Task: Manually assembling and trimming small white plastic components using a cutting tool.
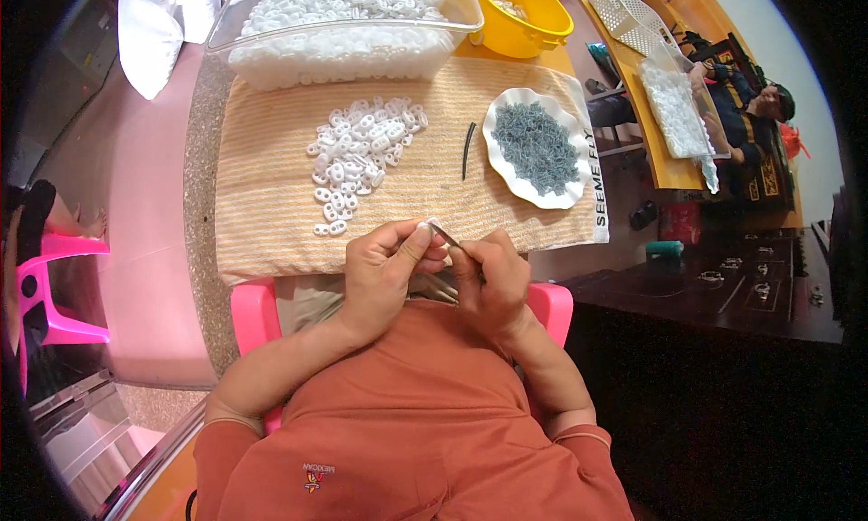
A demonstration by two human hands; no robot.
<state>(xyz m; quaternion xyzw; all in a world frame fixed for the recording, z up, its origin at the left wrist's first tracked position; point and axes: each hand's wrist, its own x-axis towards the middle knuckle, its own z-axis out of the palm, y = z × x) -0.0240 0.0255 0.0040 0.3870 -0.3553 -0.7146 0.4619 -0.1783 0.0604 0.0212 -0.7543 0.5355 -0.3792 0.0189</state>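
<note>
At the near edge of the striped cloth, two hands work close together.

The left hand pinches a small white piece in its fingertips. The right hand is closed around thin metal tweezers, whose tip touches the piece. Just past the fingers lies a pile of white pieces. Farther right sit a dark thin stick and a white plate of grey bits.
</note>
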